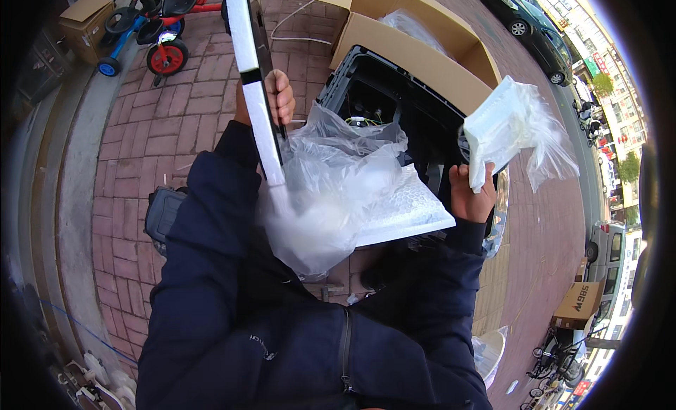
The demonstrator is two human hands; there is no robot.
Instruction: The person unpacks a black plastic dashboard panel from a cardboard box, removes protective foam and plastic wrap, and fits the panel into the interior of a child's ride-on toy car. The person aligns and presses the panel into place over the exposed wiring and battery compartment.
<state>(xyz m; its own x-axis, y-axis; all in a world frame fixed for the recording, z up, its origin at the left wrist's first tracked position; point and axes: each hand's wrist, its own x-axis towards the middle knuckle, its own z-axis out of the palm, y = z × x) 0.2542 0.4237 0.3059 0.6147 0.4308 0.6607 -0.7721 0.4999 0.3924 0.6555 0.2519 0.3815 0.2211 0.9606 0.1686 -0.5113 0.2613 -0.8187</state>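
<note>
My left hand (279, 98) is closed around a long flat panel (246, 47), which stands nearly upright and shows its white, foam-like edge and a dark side. My right hand (472, 197) grips the lower end of a white piece wrapped in thin plastic (496, 121). Between my arms lies a crumpled clear plastic bag (338, 163), partly over a white bubble-wrapped sheet (405, 209). Beyond them sits a black plastic shell (422, 103) with thin wires (364, 121) inside. Whatever is inside the wrapped piece is hidden.
An open cardboard box (436, 40) with plastic inside stands behind the shell. Tricycles (167, 56) and a smaller carton (84, 29) are at the far left. A grey bag (166, 216) rests on the brick paving (120, 227) by my left arm. Cars (531, 33) line the right.
</note>
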